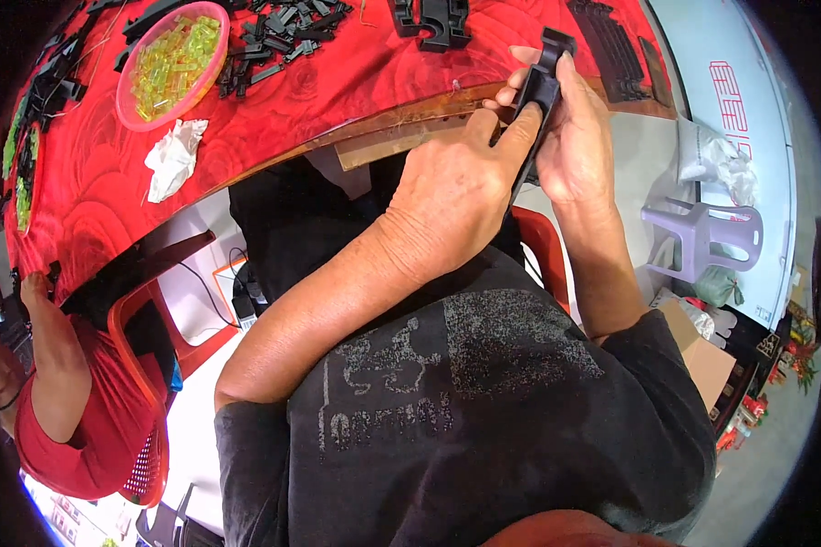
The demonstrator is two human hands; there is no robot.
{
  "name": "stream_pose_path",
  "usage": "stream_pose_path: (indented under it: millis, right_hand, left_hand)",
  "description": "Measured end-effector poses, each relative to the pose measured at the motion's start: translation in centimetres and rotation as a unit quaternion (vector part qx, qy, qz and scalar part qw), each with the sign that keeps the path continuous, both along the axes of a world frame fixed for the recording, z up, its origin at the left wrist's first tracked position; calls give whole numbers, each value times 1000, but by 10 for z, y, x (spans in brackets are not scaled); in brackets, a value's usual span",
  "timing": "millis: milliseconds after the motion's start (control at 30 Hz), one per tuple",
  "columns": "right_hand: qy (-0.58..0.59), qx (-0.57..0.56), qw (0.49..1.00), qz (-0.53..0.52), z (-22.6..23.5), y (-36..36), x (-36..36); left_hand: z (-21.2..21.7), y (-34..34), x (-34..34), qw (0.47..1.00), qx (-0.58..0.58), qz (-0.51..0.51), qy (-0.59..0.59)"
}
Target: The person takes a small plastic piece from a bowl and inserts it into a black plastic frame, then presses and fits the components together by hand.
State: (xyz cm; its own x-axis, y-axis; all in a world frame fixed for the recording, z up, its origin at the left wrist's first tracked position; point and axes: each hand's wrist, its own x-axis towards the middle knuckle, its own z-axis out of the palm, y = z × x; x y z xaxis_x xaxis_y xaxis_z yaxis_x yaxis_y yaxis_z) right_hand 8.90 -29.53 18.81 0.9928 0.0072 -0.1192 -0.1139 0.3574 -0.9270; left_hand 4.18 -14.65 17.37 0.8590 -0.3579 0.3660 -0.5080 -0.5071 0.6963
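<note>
A: Item one, what are your hands on?
B: Your left hand and right hand both grip one black plastic part, just over the edge of the red table
A: Nearby?
B: Pink bowl of yellow-green pieces

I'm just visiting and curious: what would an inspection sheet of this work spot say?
Surface: table under a red rose-patterned cloth.
Job's things: long black plastic part, held upright over the table edge.
Clutter: pink bowl of yellow-green clear pieces; heap of black parts; crumpled white tissue.
Hands: left hand and right hand both grip the black part.
Cables: black cable on the floor under the table.
Surroundings: red plastic chair, a person in a red top, pale purple stool, cardboard box.
</note>
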Motion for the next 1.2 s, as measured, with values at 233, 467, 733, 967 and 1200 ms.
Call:
stream_pose_path:
  millis: [233,467,733,967,1200]
  right_hand:
    - [13,-18,999,37,-2,4,-3]
    - [32,-32,998,53,-4,0,-2]
    - [36,15,999,11,-3,-10,7]
    - [21,-1,1000,5,-4,-15,10]
    - [33,-9,999,-12,-4,-13,8]
  left_hand:
    - [0,1,4,999,37,4,-12]
    - [1,3,3,1000,31,-2,-1]
    - [4,4,-8,1000,29,-12,2]
    - [-3,-7,-24,998,-6,-46,46]
    - [1,-5,-21,990,-67,-89,82]
